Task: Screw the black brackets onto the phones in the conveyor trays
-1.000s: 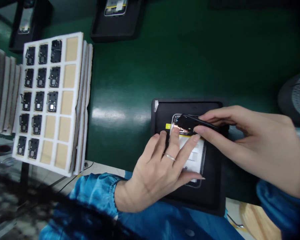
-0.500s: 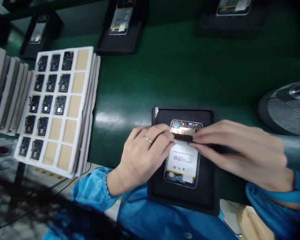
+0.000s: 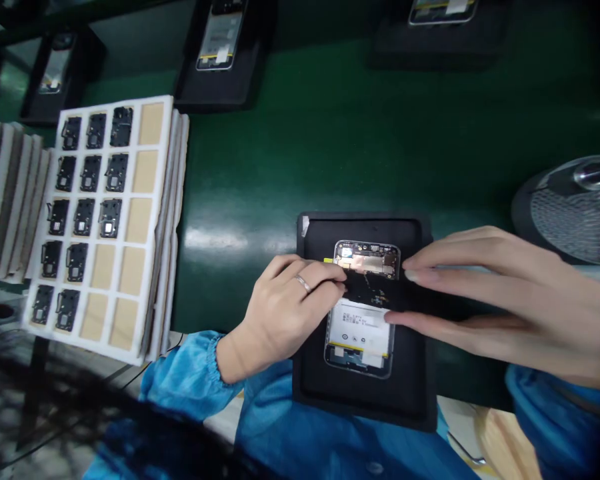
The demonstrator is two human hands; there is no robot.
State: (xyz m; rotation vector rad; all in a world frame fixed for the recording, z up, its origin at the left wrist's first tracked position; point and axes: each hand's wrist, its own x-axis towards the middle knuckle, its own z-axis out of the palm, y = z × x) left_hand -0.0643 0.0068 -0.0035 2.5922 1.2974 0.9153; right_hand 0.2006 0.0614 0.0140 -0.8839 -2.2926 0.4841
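An opened phone point(image 3: 361, 333) with a white battery lies in a black tray point(image 3: 410, 393) on the green belt. A black cover plate point(image 3: 373, 288) sits across the phone just above the battery. My left hand point(image 3: 285, 310), with a ring, has its fingers curled and pressed together on the plate's left edge. My right hand point(image 3: 505, 300) reaches in from the right with fingers stretched out. Its index tip touches the plate's upper right corner and its thumb tip rests on the battery's right edge.
A white foam tray point(image 3: 153, 220) holding several black cover plates stands at the left on a stack of such trays. More black trays with phones point(image 3: 220, 40) lie at the back of the belt. A round grey fan-like object point(image 3: 570, 213) is at the right.
The black cover plate came down from above the phone's top end and now lies flat across it. My left hand slid off the battery to the plate's left edge.
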